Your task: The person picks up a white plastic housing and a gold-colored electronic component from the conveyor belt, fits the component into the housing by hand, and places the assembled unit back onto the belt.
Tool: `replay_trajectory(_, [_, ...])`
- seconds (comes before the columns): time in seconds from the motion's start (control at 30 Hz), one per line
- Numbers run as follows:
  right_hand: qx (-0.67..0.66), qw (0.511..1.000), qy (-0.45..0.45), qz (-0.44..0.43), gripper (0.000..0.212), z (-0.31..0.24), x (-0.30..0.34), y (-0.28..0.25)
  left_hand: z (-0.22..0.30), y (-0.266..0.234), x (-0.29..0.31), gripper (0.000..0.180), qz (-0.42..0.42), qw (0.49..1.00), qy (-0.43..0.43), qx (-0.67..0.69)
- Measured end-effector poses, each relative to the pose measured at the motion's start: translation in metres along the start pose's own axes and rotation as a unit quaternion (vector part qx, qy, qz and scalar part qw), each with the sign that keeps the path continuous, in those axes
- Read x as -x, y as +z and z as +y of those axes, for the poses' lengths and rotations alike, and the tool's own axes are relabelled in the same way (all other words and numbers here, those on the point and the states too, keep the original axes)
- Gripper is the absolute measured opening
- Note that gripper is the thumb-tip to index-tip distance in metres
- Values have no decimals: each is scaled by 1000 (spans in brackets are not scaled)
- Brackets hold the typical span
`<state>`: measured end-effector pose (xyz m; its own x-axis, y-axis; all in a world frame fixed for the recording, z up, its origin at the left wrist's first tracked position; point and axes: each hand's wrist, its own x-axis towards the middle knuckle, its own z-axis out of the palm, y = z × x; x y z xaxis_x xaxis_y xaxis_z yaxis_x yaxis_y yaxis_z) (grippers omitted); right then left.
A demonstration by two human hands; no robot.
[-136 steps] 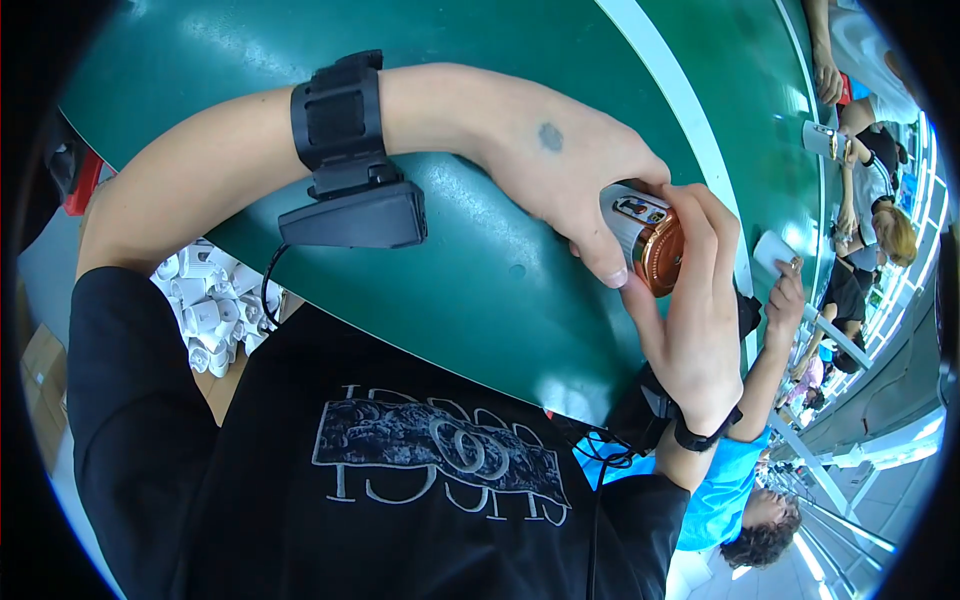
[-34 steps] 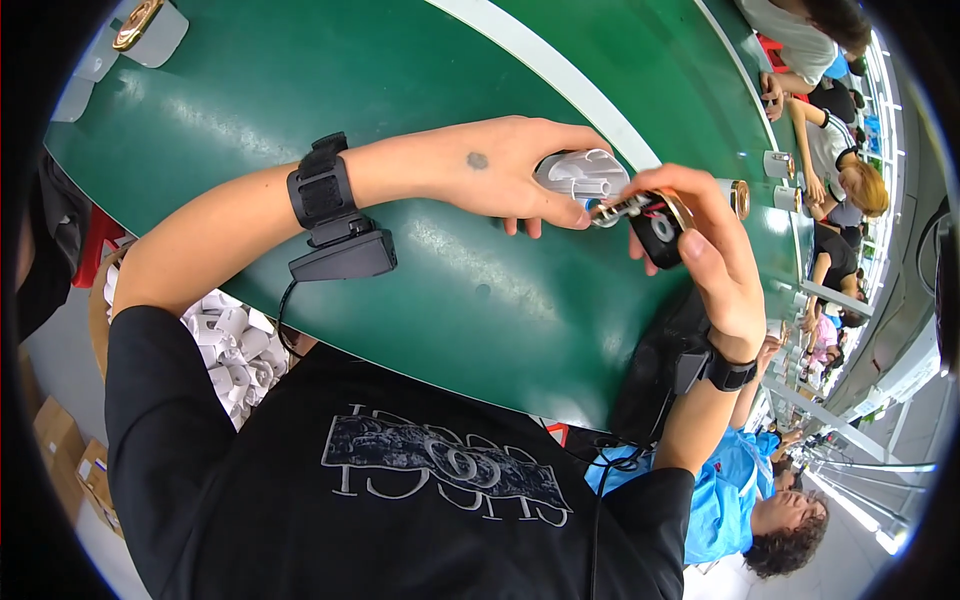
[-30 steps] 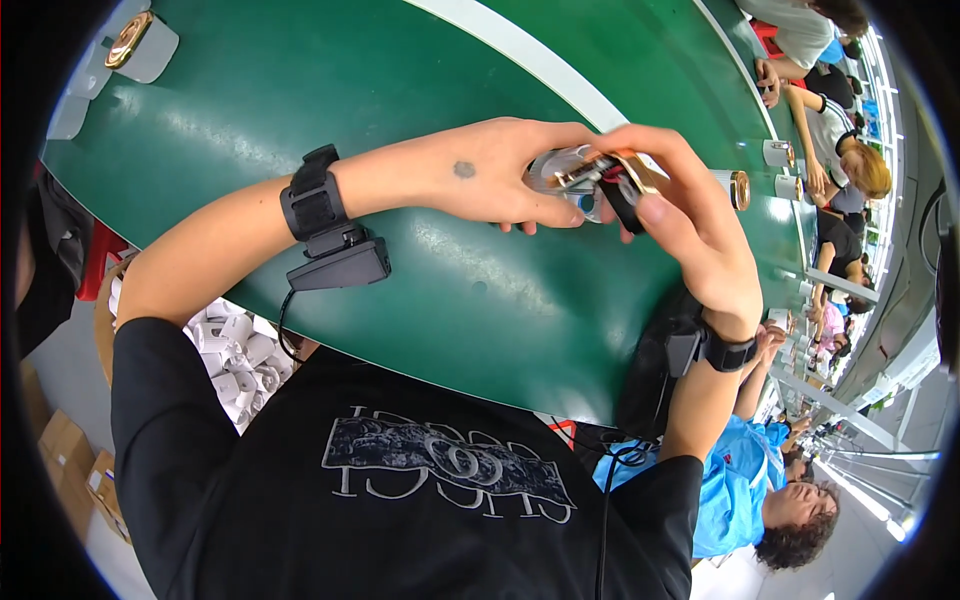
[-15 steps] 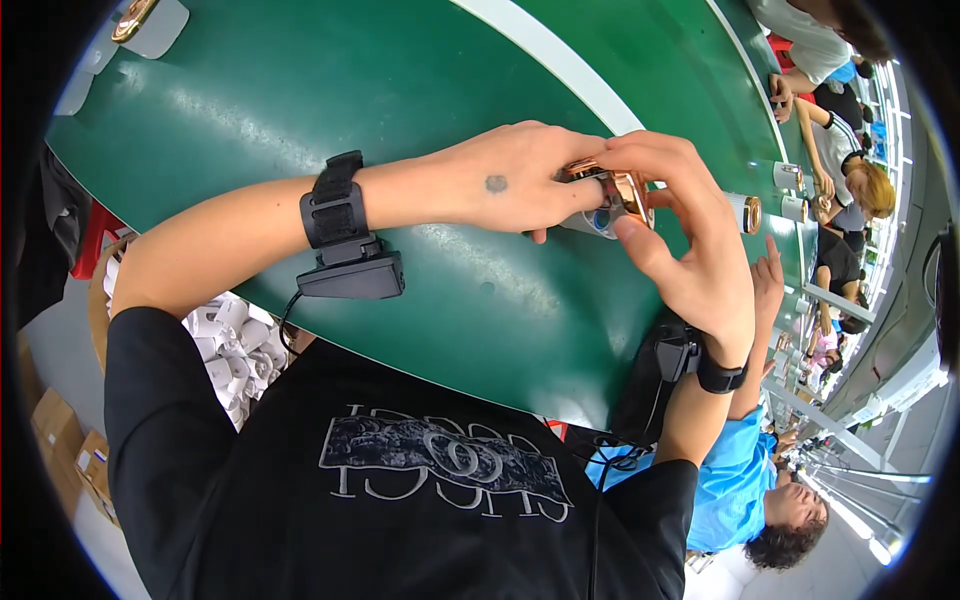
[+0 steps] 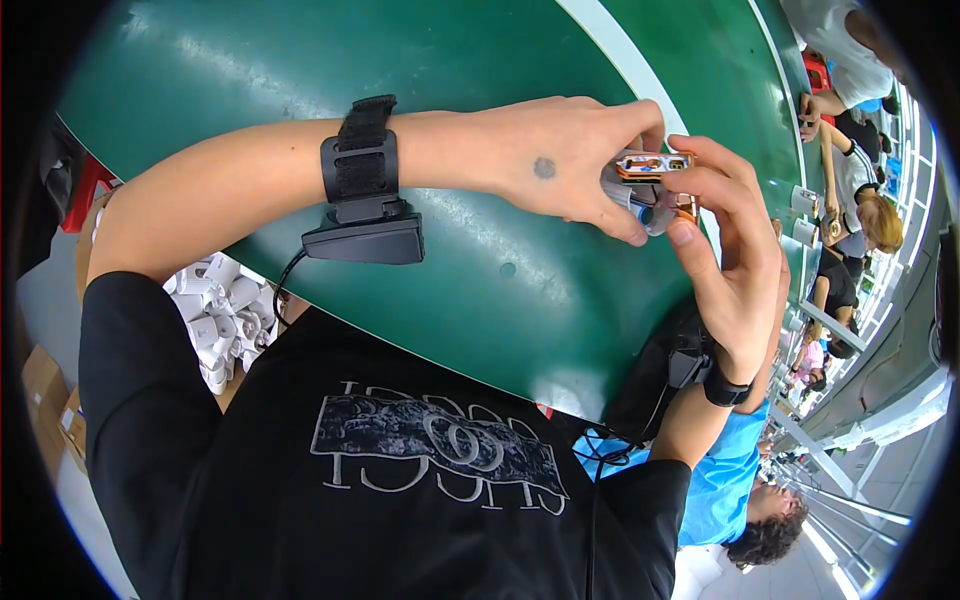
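Observation:
Over the green table [image 5: 480, 270], my left hand [image 5: 560, 160] reaches in from the left, its fingers closed round a small whitish housing [image 5: 622, 192] mostly covered by the hand. A copper-rimmed piece [image 5: 655, 167] sits at the housing's upper end, its inner parts showing. My right hand [image 5: 735, 235] bends in from the right, fingers and thumb curled on the copper-coloured piece. Part of that piece lies behind the fingertips, so whether it is joined to the housing cannot be told.
Many loose white housings [image 5: 225, 310] fill a box by my left side. A white curved edge strip [image 5: 640, 70] borders a brighter green surface. White cups [image 5: 805, 200] stand farther right. A co-worker in blue [image 5: 730, 475] sits close on my right; cardboard boxes [image 5: 45, 390] lie lower left.
Both hands have shifted right in the picture. The copper-coloured piece has turned and now shows its inner side. My left fingers have moved round the housing. White containers at the upper left have left the view.

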<state>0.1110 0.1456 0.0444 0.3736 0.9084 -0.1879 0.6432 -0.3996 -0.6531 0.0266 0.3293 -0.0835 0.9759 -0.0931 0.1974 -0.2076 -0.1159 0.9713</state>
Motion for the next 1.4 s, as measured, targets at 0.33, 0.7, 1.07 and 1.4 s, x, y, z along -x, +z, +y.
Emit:
replay_trajectory(0.33, [-21, 996, 7, 91, 55, 9, 9, 4, 15, -28, 1, 59, -142, 983, -97, 61])
replay_trajectory(0.7, [-46, 991, 66, 103, 57, -1, 8, 4, 19, -29, -3, 60, -145, 983, -104, 39])
replay_trajectory(1.07, [-110, 986, 69, 108, 56, 6, 7, 6, 24, 2, -4, 27, 4, 994, -77, -83])
replay_trajectory(1.4, [-101, 983, 86, 131, 55, 10, 15, 9, 27, 15, 3, 33, 44, 971, -140, 188])
